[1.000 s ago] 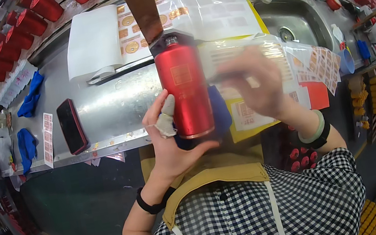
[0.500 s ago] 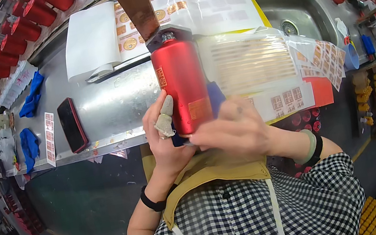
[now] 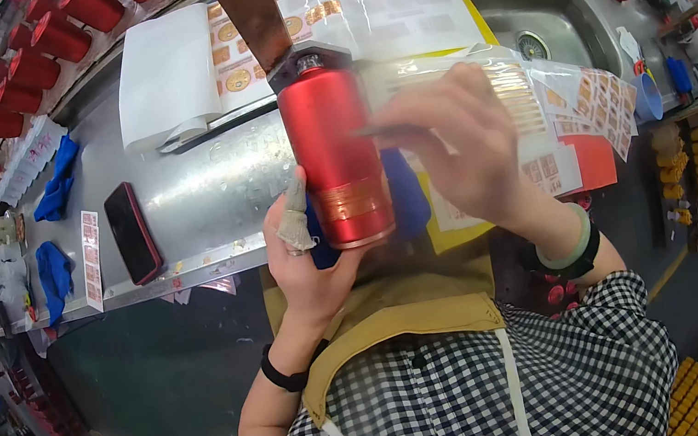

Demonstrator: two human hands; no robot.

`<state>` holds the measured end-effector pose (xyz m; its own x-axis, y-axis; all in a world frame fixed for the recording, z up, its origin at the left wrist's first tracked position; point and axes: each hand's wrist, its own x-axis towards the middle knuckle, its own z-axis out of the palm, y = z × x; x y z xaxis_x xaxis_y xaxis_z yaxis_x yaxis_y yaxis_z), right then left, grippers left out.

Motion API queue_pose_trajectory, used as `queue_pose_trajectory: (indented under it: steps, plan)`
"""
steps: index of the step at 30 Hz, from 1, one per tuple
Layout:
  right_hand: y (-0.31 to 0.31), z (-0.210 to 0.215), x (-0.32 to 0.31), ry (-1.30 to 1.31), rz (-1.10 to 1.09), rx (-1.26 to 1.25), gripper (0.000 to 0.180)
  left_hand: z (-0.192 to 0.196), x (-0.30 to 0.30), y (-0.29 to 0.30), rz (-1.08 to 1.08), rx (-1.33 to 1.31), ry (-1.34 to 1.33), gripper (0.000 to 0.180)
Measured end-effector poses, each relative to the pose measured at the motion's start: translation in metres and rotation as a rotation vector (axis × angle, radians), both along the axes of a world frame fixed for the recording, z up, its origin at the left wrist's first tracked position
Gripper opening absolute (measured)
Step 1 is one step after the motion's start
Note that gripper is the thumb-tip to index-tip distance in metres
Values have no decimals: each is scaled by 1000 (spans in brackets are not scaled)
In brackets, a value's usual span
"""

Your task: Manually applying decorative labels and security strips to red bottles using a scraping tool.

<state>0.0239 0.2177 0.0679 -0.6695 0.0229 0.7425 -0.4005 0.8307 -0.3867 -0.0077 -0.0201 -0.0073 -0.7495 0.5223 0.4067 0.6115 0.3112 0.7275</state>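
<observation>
A red bottle (image 3: 328,133) stretches toward me, its neck end against a dark bracket (image 3: 308,55) on a brown post. Gold label pieces (image 3: 344,198) band its lower part. My left hand (image 3: 309,267) is closed at the bottle's lower left side, with a pale wrapping (image 3: 295,227) around one finger. To the right of the bottle, my right hand (image 3: 462,142) is smeared by motion. Its fingers pinch a thin dark tool (image 3: 385,129) whose tip overlaps the bottle's right side; whether it touches I cannot tell. Blue cloth (image 3: 406,198) shows partly behind the bottle.
Label sheets (image 3: 396,9) cover the back of the metal counter, and a sheet of gold strips (image 3: 517,85) lies right. Beyond are a sink (image 3: 542,16) and a blue cup (image 3: 648,102). At left lie a phone (image 3: 133,233) and blue cloths (image 3: 56,277). Red bottles (image 3: 60,35) line the back.
The bottle has turned: the gold mark on its upper left is out of sight, and gold now spans its lower front. My right hand has moved up and right from the bottle's base.
</observation>
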Motion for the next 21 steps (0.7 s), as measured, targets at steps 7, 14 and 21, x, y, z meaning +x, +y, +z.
queue_pose_trajectory:
  steps: [7,14,21]
  plan:
    - [-5,-8,8,-16,-9,55,30,11,3,11,60,112,-21,95]
    - [-47,-17,40,-110,332,149,21,-6,2,6,63,96,-146,94]
    - [-6,-24,12,-21,-18,85,16,2,-2,3,-13,108,-75,95]
